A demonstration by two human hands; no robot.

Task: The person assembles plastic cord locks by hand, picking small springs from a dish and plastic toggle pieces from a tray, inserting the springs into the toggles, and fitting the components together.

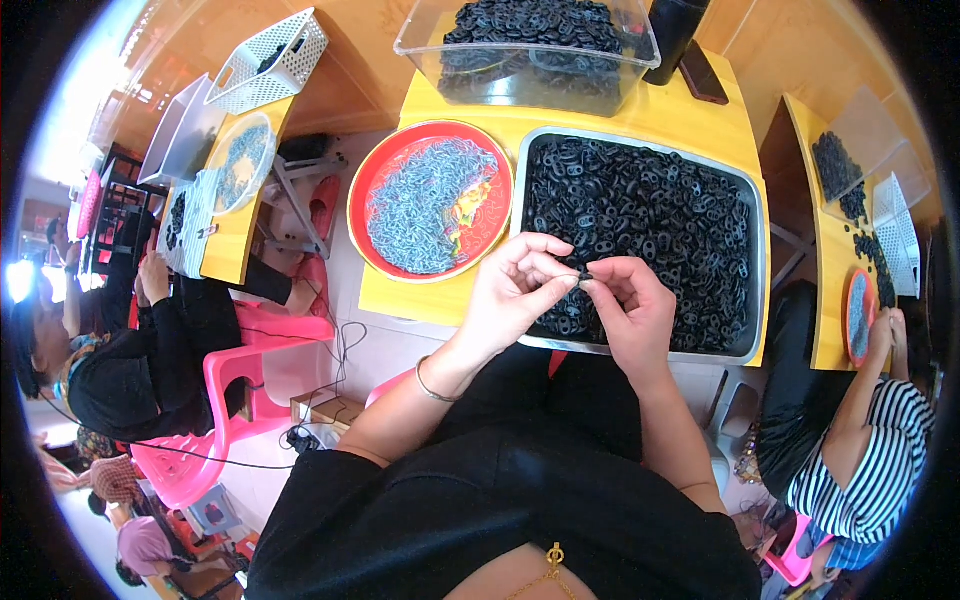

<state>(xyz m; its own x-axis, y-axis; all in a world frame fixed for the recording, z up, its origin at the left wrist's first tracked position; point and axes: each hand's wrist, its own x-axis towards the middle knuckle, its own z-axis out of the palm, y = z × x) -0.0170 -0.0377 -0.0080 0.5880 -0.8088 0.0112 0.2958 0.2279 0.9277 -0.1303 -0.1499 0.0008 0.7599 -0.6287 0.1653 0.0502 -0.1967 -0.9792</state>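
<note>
My left hand [518, 288] and my right hand [634, 308] meet tip to tip above the near part of a metal tray [640, 353]. Both pinch with thumb and forefinger. Between the fingertips shows a tiny dark bit of a small black piece [585, 273], mostly hidden by the fingers. Whether the left fingers also hold something else cannot be made out. Many black oval pieces with two holes [650, 210] fill the tray. Left of it, a round red tray [362, 205] carries a heap of small silvery metal pieces [420, 205], thin and wire-like.
A clear plastic bin [530, 85] of black pieces stands at the table's far side, beside a dark cylinder [677, 35] and a dark phone-like slab [703, 75]. People work at yellow tables on both sides. A pink chair [265, 350] and loose cables are at left.
</note>
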